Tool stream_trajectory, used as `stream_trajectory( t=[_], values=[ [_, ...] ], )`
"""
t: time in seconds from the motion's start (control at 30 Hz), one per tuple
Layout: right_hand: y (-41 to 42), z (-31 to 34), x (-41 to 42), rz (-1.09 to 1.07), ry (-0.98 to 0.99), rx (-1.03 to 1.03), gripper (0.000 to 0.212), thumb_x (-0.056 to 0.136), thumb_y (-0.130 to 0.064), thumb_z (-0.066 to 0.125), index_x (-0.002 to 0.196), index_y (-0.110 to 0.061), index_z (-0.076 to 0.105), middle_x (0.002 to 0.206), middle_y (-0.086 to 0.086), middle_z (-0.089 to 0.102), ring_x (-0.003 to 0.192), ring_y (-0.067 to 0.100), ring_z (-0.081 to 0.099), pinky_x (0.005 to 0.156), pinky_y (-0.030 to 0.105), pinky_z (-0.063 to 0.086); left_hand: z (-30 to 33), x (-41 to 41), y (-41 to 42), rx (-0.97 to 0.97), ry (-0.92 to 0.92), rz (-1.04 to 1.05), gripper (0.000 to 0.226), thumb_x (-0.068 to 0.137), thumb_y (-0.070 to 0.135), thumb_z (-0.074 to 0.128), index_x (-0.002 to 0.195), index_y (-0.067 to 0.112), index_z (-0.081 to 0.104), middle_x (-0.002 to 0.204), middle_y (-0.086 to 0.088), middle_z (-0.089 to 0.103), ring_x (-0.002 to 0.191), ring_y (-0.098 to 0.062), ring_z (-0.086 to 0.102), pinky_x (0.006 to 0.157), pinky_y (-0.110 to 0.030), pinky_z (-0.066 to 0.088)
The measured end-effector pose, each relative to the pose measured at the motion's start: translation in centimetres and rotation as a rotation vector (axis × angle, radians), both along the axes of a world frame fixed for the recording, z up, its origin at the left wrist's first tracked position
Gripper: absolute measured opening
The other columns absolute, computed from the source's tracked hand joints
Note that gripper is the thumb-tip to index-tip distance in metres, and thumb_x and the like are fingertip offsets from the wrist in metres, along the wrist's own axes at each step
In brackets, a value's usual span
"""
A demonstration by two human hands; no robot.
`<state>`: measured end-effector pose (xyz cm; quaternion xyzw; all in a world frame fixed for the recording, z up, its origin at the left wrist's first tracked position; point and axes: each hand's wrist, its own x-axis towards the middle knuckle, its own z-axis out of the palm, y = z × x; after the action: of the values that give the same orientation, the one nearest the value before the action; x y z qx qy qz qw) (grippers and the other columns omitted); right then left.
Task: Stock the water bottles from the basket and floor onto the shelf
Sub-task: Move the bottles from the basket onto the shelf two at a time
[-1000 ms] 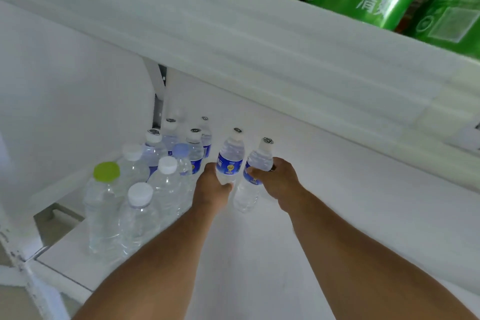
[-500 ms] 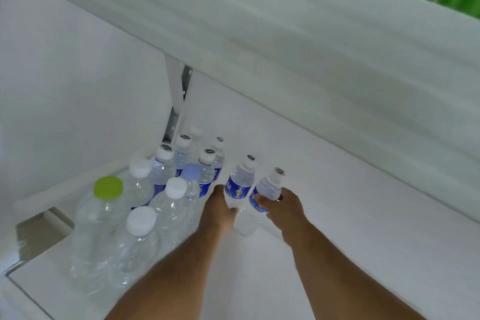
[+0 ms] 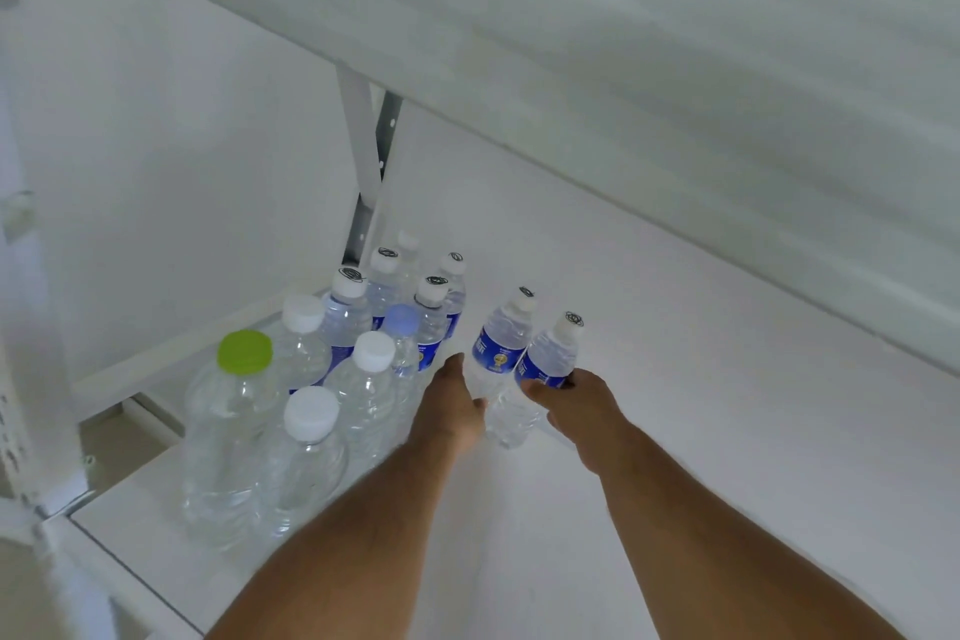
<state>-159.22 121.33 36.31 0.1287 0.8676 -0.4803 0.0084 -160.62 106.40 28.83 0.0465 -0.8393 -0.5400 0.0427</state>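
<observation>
- Both hands sit lower in the view than a second ago, and the green packs that showed above the upper shelf board [image 3: 675, 83] have slid almost out of sight; the two held bottles lean much as they did before.
- The left hand [image 3: 453, 413] reaches forward with the forearm stretched straight from the lower edge, its back turned up, fingers curled round the lower body of the left blue-label bottle [image 3: 500, 347].
- That bottle tilts with its cap away from the person and to the right; whether its base touches the shelf [image 3: 727, 431] cannot be told, since the hand hides it.
- The right hand [image 3: 584, 403] comes in from the lower right, wrist bent slightly inward, thumb laid across the label and fingers wrapped round the right blue-label bottle [image 3: 550, 359].
- This second bottle leans the same way, just beside the first and on the right of it, its clear lower part showing between the two hands.
- To the left of the left hand stands a cluster of stocked bottles [image 3: 363, 379], upright and close together, the nearest of them just beside the left wrist.
- Farthest left in that cluster is a larger bottle with a green cap [image 3: 244, 351]; nearer the person stands one with a white cap [image 3: 310, 412].
- Beyond the cluster a white upright bracket [image 3: 370, 156] rises to the board overhead.
</observation>
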Motion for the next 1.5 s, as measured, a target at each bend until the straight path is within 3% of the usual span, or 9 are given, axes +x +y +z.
stream_trajectory(
  t=[0.13,0.23,0.27,0.6,0.7,0.9,1.13,1.37,1.5],
  values=[
    [0.0,0.1,1.2,-0.038,-0.072,0.073,0.043,0.084,-0.035,0.076,0.107,-0.005,0.056,0.103,0.009,0.056,0.081,0.020,0.054,0.070,0.028,0.042,0.6,2.2,0.0,-0.004,-0.042,-0.019,0.070,0.092,0.017,0.064,0.151,0.011,0.028,0.152,-0.009,0.041,0.139,-0.023,0.040,0.111,-0.028,0.031],
    [-0.7,0.0,3.5,-0.064,-0.137,0.149,0.075,0.088,-0.039,0.071,0.147,-0.007,0.038,0.146,0.008,0.045,0.126,0.026,0.050,0.092,0.029,0.040,1.6,5.3,0.1,-0.025,-0.074,-0.070,0.070,0.094,0.019,0.062,0.153,0.011,0.024,0.154,-0.010,0.037,0.140,-0.022,0.038,0.112,-0.029,0.030],
    [-1.1,-0.1,4.5,-0.062,-0.142,0.190,0.080,0.089,-0.040,0.069,0.151,-0.007,0.032,0.151,0.008,0.042,0.131,0.026,0.048,0.094,0.029,0.039,2.1,6.5,0.0,-0.049,-0.075,-0.099,0.070,0.094,0.020,0.061,0.153,0.012,0.024,0.154,-0.009,0.037,0.141,-0.022,0.038,0.112,-0.029,0.030],
    [-7.2,1.8,18.9,0.130,-0.123,0.727,0.069,0.096,-0.050,0.049,0.152,-0.014,0.033,0.153,0.005,0.042,0.139,0.027,0.039,0.111,0.037,0.033,7.6,19.2,-7.4,-0.627,-0.101,-0.513,0.067,0.095,0.027,0.054,0.154,0.017,0.022,0.156,-0.005,0.031,0.141,-0.026,0.034,0.113,-0.039,0.035],
    [-9.1,2.4,23.2,0.160,-0.107,0.805,0.065,0.096,-0.052,0.047,0.146,-0.012,0.038,0.145,0.006,0.047,0.134,0.026,0.042,0.107,0.037,0.036,8.9,22.1,-10.3,-0.757,-0.079,-0.576,0.064,0.094,0.024,0.054,0.151,0.019,0.028,0.153,-0.003,0.034,0.137,-0.026,0.039,0.110,-0.041,0.039],
    [-12.2,3.6,29.5,0.195,-0.092,0.876,0.062,0.096,-0.052,0.043,0.143,-0.011,0.040,0.144,0.007,0.046,0.135,0.025,0.039,0.110,0.039,0.035,10.7,27.1,-14.0,-0.850,-0.027,-0.596,0.068,0.092,0.027,0.053,0.153,0.022,0.025,0.155,-0.001,0.033,0.137,-0.026,0.038,0.110,-0.040,0.037],
    [-14.4,4.2,35.4,0.258,-0.065,0.850,0.072,0.098,-0.052,0.041,0.154,-0.011,0.024,0.162,0.009,0.025,0.149,0.026,0.021,0.118,0.040,0.023,11.7,33.5,-15.7,-0.901,0.001,-0.536,0.069,0.092,0.029,0.055,0.153,0.022,0.026,0.156,0.000,0.034,0.138,-0.026,0.038,0.110,-0.039,0.038],
    [-14.8,2.4,43.2,0.300,-0.052,0.747,0.063,0.097,-0.052,0.045,0.144,-0.010,0.037,0.149,0.009,0.041,0.137,0.029,0.037,0.108,0.040,0.034,10.1,41.4,-16.1,-0.914,-0.100,-0.545,0.056,0.088,0.030,0.054,0.142,0.020,0.041,0.145,-0.002,0.045,0.129,-0.028,0.046,0.103,-0.043,0.043],
    [-15.4,0.3,47.3,0.344,-0.084,0.725,0.068,0.096,-0.050,0.046,0.149,-0.009,0.032,0.155,0.010,0.036,0.141,0.030,0.034,0.112,0.045,0.035,8.0,45.5,-17.0,-0.906,-0.137,-0.555,0.052,0.085,0.029,0.057,0.135,0.023,0.047,0.138,-0.005,0.052,0.121,-0.030,0.053,0.097,-0.042,0.048]
  ],
)
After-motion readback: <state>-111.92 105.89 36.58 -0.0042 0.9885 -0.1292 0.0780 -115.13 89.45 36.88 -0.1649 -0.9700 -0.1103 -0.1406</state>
